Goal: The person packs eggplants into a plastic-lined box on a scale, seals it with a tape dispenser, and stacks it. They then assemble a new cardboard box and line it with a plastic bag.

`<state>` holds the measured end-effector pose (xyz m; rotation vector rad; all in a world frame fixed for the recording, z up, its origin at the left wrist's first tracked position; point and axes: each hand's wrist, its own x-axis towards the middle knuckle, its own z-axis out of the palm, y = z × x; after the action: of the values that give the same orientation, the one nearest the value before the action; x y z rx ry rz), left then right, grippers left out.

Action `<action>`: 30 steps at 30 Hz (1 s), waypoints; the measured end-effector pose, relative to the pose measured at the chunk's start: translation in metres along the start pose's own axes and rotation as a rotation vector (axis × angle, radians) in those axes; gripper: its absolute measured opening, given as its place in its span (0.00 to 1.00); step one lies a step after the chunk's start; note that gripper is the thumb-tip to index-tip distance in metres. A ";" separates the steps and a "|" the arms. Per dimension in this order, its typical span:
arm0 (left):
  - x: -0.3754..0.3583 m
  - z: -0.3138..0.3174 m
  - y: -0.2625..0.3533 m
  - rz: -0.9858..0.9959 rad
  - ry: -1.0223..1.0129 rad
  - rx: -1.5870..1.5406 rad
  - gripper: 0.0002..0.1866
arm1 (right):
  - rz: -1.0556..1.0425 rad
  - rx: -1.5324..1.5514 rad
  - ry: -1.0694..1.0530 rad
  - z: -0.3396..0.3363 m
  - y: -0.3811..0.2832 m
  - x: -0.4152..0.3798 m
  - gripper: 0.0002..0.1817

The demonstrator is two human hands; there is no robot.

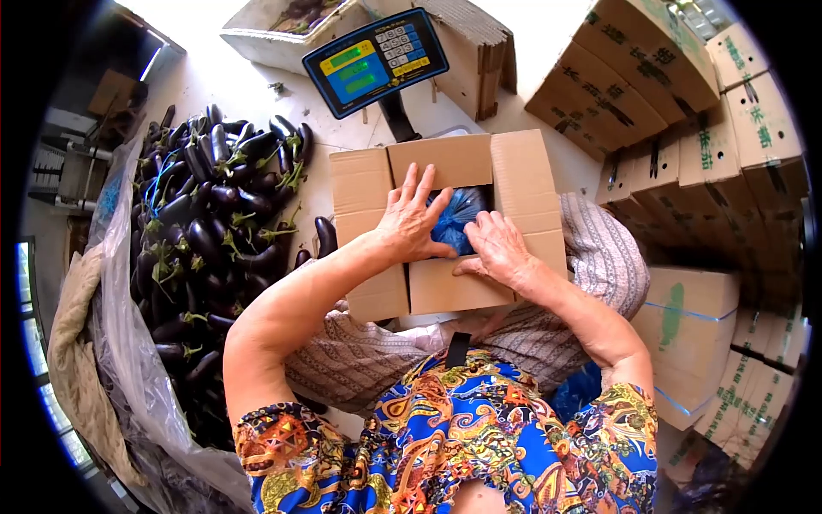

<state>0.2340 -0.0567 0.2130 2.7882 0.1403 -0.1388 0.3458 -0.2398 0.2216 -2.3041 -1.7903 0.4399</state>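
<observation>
An open cardboard box [527, 184] sits in front of me with its flaps folded outward. A knotted blue plastic bag [458, 221] shows in its opening; what the bag holds is hidden. My left hand [411, 218] lies spread over the left side of the opening, fingers on the far flap and thumb by the near edge. On the other side, my right hand [498, 248] has its fingers curled and closed on the bag's right side. Its thumb rests at the near flap [458, 287].
A large heap of eggplants [214, 223] lies on my left beside clear plastic sheeting [128, 360]. A digital scale display [375, 62] stands behind the box. Stacked printed cartons [676, 163] fill the right, with a strapped carton [689, 334] nearer. A white foam box [282, 38] is at the back.
</observation>
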 end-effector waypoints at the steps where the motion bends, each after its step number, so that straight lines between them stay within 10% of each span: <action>1: -0.001 -0.001 0.001 0.010 0.001 0.006 0.52 | -0.004 -0.010 0.016 0.004 -0.001 0.001 0.33; 14: -0.001 0.002 0.005 0.054 -0.137 0.043 0.60 | 0.107 -0.006 0.245 0.001 0.002 -0.023 0.43; 19: -0.001 0.006 0.004 0.034 -0.130 0.026 0.62 | 0.342 -0.029 0.235 0.004 0.016 -0.033 0.67; 21: -0.001 0.010 0.000 0.054 -0.110 0.040 0.61 | 0.485 -0.104 0.422 0.003 0.039 -0.045 0.64; 23: 0.001 0.014 -0.002 0.065 -0.090 0.057 0.60 | 0.829 0.365 0.146 -0.007 0.064 -0.052 0.48; 25: 0.000 0.018 -0.008 0.075 -0.070 0.067 0.60 | 0.664 0.701 0.299 -0.016 0.061 -0.062 0.30; 30: -0.002 0.019 -0.010 0.054 -0.096 0.070 0.59 | 0.067 0.410 0.328 -0.015 -0.019 -0.043 0.41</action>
<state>0.2293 -0.0539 0.1925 2.8447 0.0369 -0.2678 0.3241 -0.2762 0.2468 -2.0143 -1.3301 0.3713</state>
